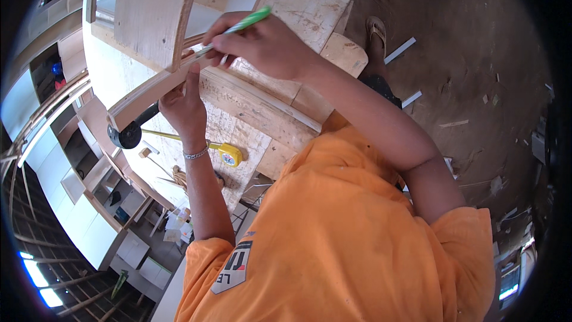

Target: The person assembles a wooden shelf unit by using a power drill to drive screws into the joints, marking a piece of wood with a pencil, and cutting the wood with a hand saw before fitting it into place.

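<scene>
My right hand (256, 45) is closed around a green and white pen (255, 19), its tip down at a narrow wooden strip (140, 96). My left hand (183, 110) grips the same strip from below, thumb against its near side. The strip slants from beneath my right hand toward the lower left. Against it stands an upright plywood panel (156, 12), part of a box-like wooden frame. By my left wrist lies a yellow tape measure (229, 154), its blade pulled out leftward and passing behind my forearm. A black round object (125, 136) sits under the strip's left end; its kind is unclear.
The worn wooden workbench (235, 104) lies under everything. A long wooden batten (262, 98) runs across it. Cabinets and shelf units (89, 217) stand to the left. Offcuts such as a white strip (400, 50) litter the brown floor (471, 77) at right, near a sandalled foot (376, 30).
</scene>
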The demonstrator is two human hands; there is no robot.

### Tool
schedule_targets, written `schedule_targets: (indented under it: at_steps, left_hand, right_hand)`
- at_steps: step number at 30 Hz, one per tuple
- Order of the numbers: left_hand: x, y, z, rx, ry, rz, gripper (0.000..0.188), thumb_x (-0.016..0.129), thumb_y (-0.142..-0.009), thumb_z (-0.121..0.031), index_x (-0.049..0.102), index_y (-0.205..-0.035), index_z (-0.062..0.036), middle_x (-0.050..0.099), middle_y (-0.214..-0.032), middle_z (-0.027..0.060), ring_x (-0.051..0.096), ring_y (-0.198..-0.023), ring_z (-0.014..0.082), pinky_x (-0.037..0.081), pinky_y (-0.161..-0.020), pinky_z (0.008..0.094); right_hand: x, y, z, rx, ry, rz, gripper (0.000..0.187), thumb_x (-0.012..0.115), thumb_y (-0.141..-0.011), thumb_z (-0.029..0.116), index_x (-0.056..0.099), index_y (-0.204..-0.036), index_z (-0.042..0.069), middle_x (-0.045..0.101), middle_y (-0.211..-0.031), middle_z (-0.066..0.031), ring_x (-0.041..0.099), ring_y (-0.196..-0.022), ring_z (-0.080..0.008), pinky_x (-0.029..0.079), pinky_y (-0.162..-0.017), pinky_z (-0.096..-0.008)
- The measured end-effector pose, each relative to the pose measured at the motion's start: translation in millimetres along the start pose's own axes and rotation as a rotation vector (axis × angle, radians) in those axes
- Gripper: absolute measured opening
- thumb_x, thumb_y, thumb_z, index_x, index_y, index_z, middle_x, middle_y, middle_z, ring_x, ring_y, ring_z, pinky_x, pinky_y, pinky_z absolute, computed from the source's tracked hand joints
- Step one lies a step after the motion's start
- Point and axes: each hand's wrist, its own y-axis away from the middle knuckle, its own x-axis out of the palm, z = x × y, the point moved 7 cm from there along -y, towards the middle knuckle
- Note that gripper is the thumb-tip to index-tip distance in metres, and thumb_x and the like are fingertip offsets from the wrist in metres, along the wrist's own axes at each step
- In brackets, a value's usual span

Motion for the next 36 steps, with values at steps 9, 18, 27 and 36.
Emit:
schedule_targets:
  at_steps: [9, 18, 27, 36]
  left_hand:
    - [1, 0, -4, 0.081, -0.004, 0.059, 0.027, 0.069, -0.099, -0.009, 0.069, -0.121, 0.0074, 0.074, -0.115, 0.0112, 0.069, -0.104, 0.0149, 0.053, -0.095, 0.0303]
    - [-6, 1, 4, 0.081, -0.079, 0.012, 0.021, 0.068, -0.099, -0.006, 0.070, -0.117, 0.0047, 0.075, -0.107, 0.0081, 0.068, -0.096, 0.0112, 0.052, -0.085, 0.0268]
    - [-3, 2, -3, 0.073, -0.012, 0.004, 0.018, 0.070, -0.098, -0.009, 0.072, -0.111, 0.0033, 0.074, -0.099, 0.0051, 0.066, -0.090, 0.0092, 0.051, -0.081, 0.0261]
    - [-1, 6, -6, 0.035, -0.035, -0.065, 0.026, 0.071, -0.098, -0.011, 0.069, -0.115, 0.0080, 0.075, -0.110, 0.0133, 0.070, -0.097, 0.0151, 0.054, -0.087, 0.0278]
  right_hand:
    - [21, -15, -9, 0.025, 0.118, 0.023, 0.022, 0.059, -0.103, 0.015, 0.072, -0.113, 0.000, 0.077, -0.100, -0.0115, 0.074, -0.086, -0.0145, 0.061, -0.076, -0.0270]
    - [28, -1, -16, -0.007, -0.010, -0.026, 0.024, 0.059, -0.105, 0.015, 0.071, -0.119, 0.000, 0.075, -0.094, -0.0092, 0.072, -0.078, -0.0128, 0.056, -0.064, -0.0263]
    - [31, 2, -15, -0.037, -0.019, -0.076, 0.023, 0.060, -0.105, 0.015, 0.073, -0.117, 0.002, 0.074, -0.090, -0.0078, 0.069, -0.074, -0.0116, 0.054, -0.062, -0.0253]
    - [1, 14, -18, 0.005, 0.029, -0.082, 0.023, 0.060, -0.105, 0.017, 0.071, -0.115, -0.001, 0.073, -0.093, -0.0061, 0.065, -0.079, -0.0093, 0.054, -0.065, -0.0244]
